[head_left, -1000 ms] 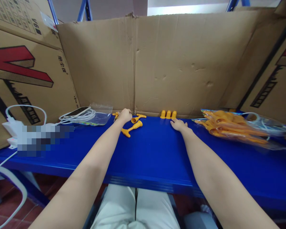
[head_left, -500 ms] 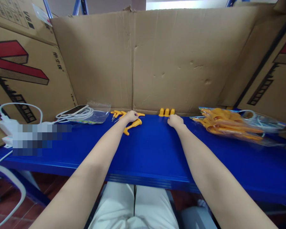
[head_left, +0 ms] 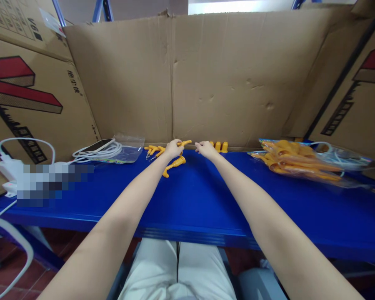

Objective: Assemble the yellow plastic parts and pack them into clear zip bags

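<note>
My left hand (head_left: 174, 149) is closed around a yellow corkscrew handle (head_left: 185, 143), whose end sticks out to the right; the rest is hidden by the fingers. My right hand (head_left: 206, 149) hovers just right of that end, fingers stretched toward it and no object visible in them. Below my left hand lies a yellow corkscrew (head_left: 174, 166) with a flared end. More yellow T-shaped corkscrew handles (head_left: 153, 149) with metal spirals lie left of it. Several small yellow cups (head_left: 224, 147) stand in a row behind my right hand, partly covered by it.
Clear bags of yellow parts (head_left: 296, 160) lie on the right of the blue table (head_left: 200, 208). At left are a phone (head_left: 96, 146), coiled white cable (head_left: 114, 148) and a white plug (head_left: 11, 168). A cardboard wall (head_left: 225, 79) encloses the back.
My right hand has moved left, from in front of the yellow cups toward my left hand. My left hand has lifted slightly with the yellow handle. The view has shifted a little.
</note>
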